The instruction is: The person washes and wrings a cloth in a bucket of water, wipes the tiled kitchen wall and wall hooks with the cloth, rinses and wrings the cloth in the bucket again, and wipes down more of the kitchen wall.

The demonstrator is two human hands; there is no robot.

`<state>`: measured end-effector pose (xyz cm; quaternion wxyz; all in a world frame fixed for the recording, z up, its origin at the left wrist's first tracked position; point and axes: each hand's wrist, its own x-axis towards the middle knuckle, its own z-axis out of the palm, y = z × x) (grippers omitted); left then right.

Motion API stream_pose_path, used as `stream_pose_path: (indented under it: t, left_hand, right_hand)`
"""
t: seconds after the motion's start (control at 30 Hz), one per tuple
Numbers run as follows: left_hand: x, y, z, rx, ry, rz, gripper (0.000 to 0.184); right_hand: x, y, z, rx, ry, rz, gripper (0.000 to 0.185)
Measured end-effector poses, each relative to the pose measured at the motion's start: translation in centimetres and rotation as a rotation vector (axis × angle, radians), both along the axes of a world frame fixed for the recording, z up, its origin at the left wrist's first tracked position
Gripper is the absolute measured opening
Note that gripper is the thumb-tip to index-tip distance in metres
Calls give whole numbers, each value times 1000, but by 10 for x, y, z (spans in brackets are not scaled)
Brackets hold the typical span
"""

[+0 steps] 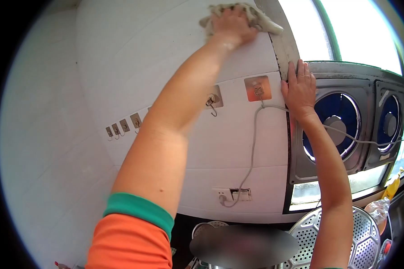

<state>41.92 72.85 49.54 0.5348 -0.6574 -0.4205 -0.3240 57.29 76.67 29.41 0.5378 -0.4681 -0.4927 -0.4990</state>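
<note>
Up on the white tiled wall [175, 36], my left hand [231, 27] presses a crumpled beige cloth [267, 24] against the tiles, close to the window frame's edge. The cloth sticks out on both sides of the hand, and the fingers are slightly blurred. Lower and to the right, my right hand [299, 87] lies flat with fingers stretched along the grey window frame [286, 49]. It holds nothing. Just left of it, a hook on an orange-coloured plate [257, 88] carries a grey cable [254, 148].
Two exhaust fans [339, 123] with blue blades sit in the window opening. Metal adhesive hooks [124, 125] run along the wall. A plug fills part of the wall socket [224, 195]. Below stand a perforated steel steamer tray [363, 233] and a yellow bottle [392, 187].
</note>
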Motion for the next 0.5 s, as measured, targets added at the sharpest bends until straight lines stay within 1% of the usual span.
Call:
stream_pose_path:
  t: [0.03,0.13,0.2,0.27,0.33,0.43,0.5]
  left_hand:
    - [4,9,2,0,40,127,58]
    - [-24,14,36,-88,236,149,53]
    - [-37,-4,39,-98,-197,113,61]
    - [-60,-5,51,-160,-342,183,55]
    - [-90,31,76,-141,-539,245,64]
    - [-83,24,76,-246,-771,18,72]
    - [-56,13,64,-156,-683,8,73]
  right_hand:
    - [-1,-2,0,-14,3,-5,61]
    - [1,0,0,2,-3,4,61]
    - [0,4,0,25,-2,28,62]
    - [1,6,-2,32,7,43,62]
    - [-1,5,-1,12,30,73,63]
    - [-1,6,-4,9,57,94,62]
    - [-3,8,-4,23,75,118,61]
